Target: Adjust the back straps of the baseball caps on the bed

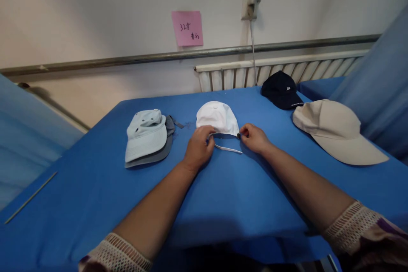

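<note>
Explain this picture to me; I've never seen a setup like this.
There's no machine: these are a person's bare hands, filmed by a head-worn camera looking forward and down. On the blue cover, a pale cap overlaps a gray cap at left, near a thin stick; a navy cap and beige cap sit right. The left hand holds the white cap; the right hand is at its dark buckle, perhaps pinching it.

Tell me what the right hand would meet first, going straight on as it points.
The right hand would likely first meet the small dark clasp on the white fabric cap; whether it already touches is unclear.
</note>
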